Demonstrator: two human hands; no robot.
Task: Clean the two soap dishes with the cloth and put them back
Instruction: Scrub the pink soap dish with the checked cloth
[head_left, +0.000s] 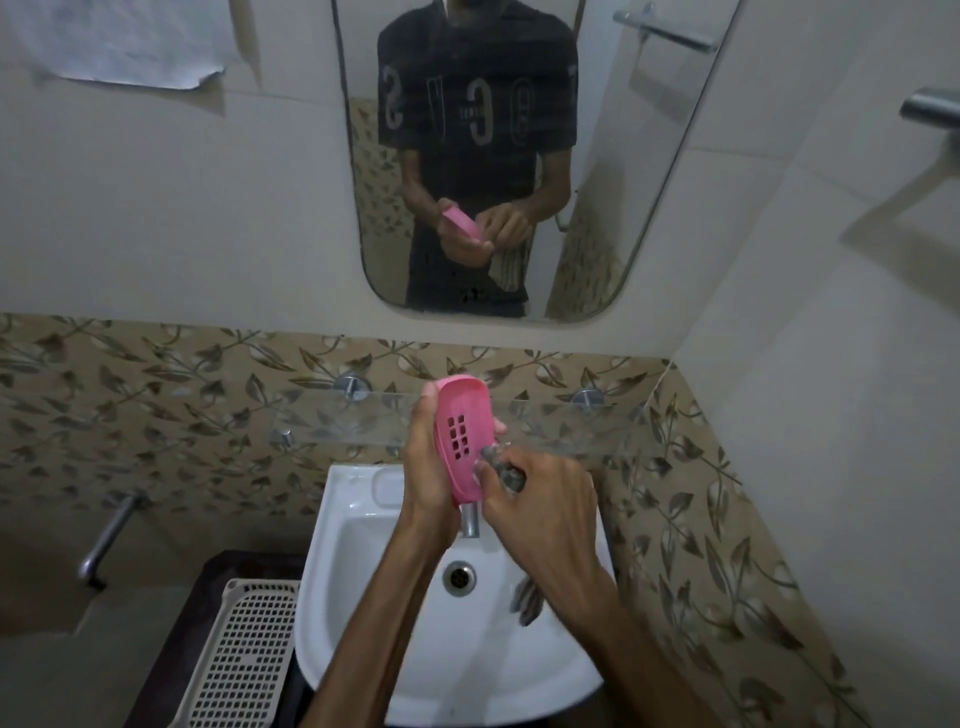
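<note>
My left hand (423, 467) grips a pink soap dish (464, 441) upright above the sink, its slotted inside facing me. My right hand (540, 499) holds a grey striped cloth (501, 465) and presses it against the dish's right edge. The cloth's loose end (527, 603) hangs below my right wrist over the basin. Only one soap dish is in view. The mirror (519, 156) reflects both hands, the dish and the cloth.
A white sink (363, 597) with a drain (459, 577) and a tap (471, 519) lies beneath my hands. A glass shelf (337, 421) runs along the tiled wall behind them. A cream perforated basket (244, 660) stands at the left.
</note>
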